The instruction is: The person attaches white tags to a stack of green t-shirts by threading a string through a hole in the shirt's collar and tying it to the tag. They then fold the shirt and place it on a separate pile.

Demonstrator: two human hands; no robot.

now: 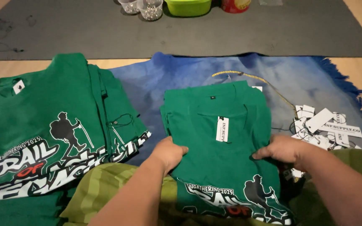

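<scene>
A folded green T-shirt [225,159] with a white and black hiker print lies on top of a stack on a blue cloth [177,77]. A white paper tag [222,129] hangs at its neckline. My left hand [169,153] grips the shirt's left edge, fingers curled over the fabric. At the right edge my right hand [282,150] presses down and holds it. Both forearms reach in from the bottom of the view.
A second pile of green printed shirts [51,125] lies at the left. Several loose white tags [327,125] and a beaded yellow cord [256,79] lie at the right. At the back of a grey mat [84,29] stand two clear cups [145,7], a green bowl [188,6] and a red container [235,5].
</scene>
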